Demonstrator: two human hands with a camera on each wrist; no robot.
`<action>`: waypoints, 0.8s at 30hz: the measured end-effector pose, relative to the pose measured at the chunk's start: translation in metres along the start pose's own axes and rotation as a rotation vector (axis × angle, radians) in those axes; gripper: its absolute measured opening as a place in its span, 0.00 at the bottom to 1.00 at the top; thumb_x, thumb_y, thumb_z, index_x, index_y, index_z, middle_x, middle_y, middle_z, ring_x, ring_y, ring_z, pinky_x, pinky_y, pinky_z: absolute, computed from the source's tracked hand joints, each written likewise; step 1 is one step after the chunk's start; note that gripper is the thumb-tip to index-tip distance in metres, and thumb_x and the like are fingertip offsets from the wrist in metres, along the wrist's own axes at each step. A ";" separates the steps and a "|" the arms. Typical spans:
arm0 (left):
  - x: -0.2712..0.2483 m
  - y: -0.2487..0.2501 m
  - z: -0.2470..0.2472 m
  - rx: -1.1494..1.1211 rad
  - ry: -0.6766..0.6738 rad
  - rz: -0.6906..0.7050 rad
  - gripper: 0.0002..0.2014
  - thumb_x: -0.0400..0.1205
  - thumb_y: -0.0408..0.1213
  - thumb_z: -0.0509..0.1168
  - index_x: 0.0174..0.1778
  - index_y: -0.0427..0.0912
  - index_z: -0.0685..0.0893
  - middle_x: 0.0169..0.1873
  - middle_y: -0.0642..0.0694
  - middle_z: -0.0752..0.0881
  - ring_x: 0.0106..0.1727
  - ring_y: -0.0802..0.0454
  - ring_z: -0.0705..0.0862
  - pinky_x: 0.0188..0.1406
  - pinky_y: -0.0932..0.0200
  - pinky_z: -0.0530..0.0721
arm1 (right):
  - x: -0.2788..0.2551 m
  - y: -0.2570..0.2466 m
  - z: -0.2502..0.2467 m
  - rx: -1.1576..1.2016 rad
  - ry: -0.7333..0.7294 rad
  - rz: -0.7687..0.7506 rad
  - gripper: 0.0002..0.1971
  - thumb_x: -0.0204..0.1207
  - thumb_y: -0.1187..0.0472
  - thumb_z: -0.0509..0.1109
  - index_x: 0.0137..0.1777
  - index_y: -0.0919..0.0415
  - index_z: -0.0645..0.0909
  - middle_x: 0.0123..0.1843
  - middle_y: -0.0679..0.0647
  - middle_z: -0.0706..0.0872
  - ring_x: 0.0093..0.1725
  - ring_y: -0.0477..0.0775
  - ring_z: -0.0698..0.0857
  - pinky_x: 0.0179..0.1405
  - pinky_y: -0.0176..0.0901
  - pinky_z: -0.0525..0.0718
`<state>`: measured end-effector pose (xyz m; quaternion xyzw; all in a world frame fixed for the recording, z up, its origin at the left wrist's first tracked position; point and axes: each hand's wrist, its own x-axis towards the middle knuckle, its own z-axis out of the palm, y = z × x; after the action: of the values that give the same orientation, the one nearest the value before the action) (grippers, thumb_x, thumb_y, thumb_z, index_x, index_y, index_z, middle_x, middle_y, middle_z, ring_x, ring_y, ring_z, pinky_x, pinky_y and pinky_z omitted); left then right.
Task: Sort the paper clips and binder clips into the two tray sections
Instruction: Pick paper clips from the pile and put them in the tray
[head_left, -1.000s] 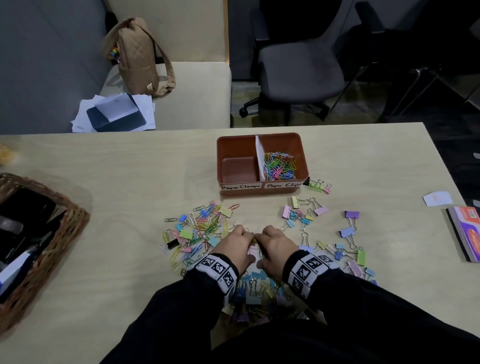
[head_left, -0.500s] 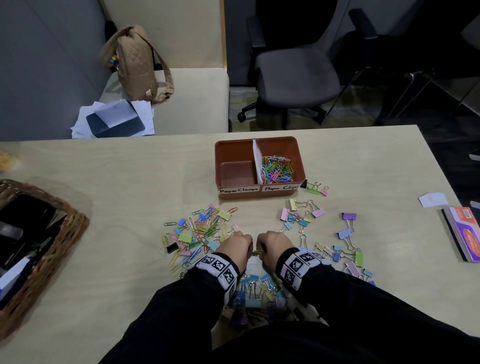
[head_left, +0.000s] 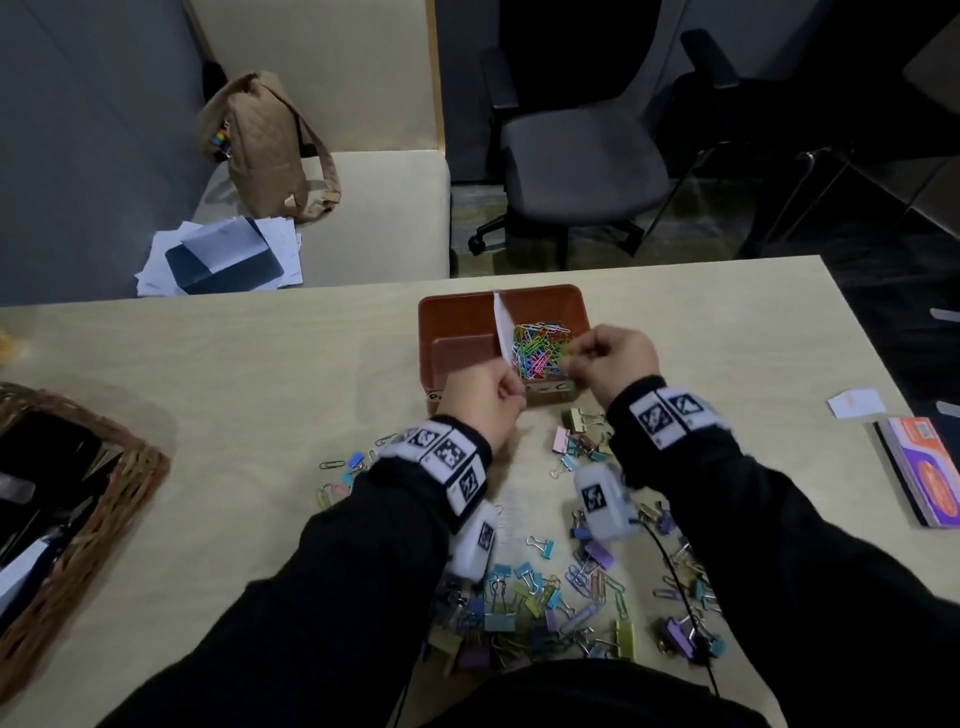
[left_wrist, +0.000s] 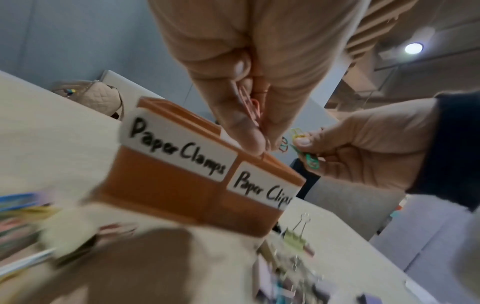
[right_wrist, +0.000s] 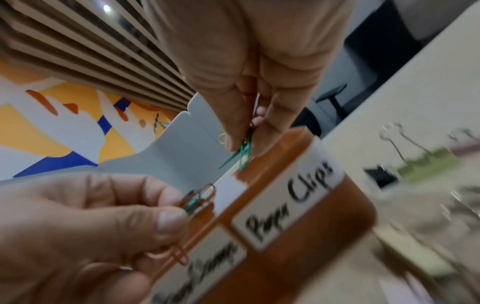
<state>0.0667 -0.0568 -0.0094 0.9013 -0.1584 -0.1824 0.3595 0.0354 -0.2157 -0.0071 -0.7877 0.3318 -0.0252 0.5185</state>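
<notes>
Pale worktop carries a brown tray labelled "Paper Clamps" and "Paper Clips"; left hand and right hand each pinch paper clips.

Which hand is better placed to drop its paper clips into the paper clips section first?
Right. The right hand already holds its clips above the paper clips section, while the left hand pinches its clips nearer the tray's front wall, by the divider.

One tray with two sections is sitting by two hands, one wicker basket, one bag, and one office chair.
</notes>
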 end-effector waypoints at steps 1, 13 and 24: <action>0.008 0.006 -0.003 -0.019 0.020 -0.009 0.07 0.78 0.32 0.71 0.38 0.47 0.82 0.31 0.58 0.79 0.34 0.61 0.78 0.32 0.71 0.73 | 0.009 -0.005 0.001 0.021 0.011 0.005 0.12 0.67 0.69 0.80 0.32 0.53 0.83 0.34 0.54 0.88 0.35 0.55 0.86 0.42 0.49 0.89; 0.040 0.008 0.002 -0.274 0.046 -0.069 0.16 0.84 0.28 0.57 0.55 0.48 0.88 0.53 0.46 0.88 0.56 0.51 0.86 0.59 0.49 0.86 | -0.004 0.027 -0.006 0.144 0.045 0.016 0.11 0.79 0.68 0.69 0.39 0.53 0.86 0.39 0.56 0.90 0.42 0.58 0.89 0.52 0.54 0.89; -0.039 -0.056 -0.004 0.025 -0.126 -0.087 0.05 0.78 0.35 0.72 0.44 0.50 0.89 0.40 0.58 0.86 0.39 0.66 0.82 0.44 0.72 0.81 | -0.063 0.069 0.024 -0.364 -0.389 -0.126 0.06 0.72 0.68 0.76 0.43 0.56 0.88 0.40 0.46 0.88 0.41 0.40 0.86 0.45 0.30 0.82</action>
<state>0.0427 0.0005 -0.0385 0.8984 -0.1439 -0.2523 0.3294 -0.0388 -0.1786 -0.0560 -0.8771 0.1755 0.1543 0.4196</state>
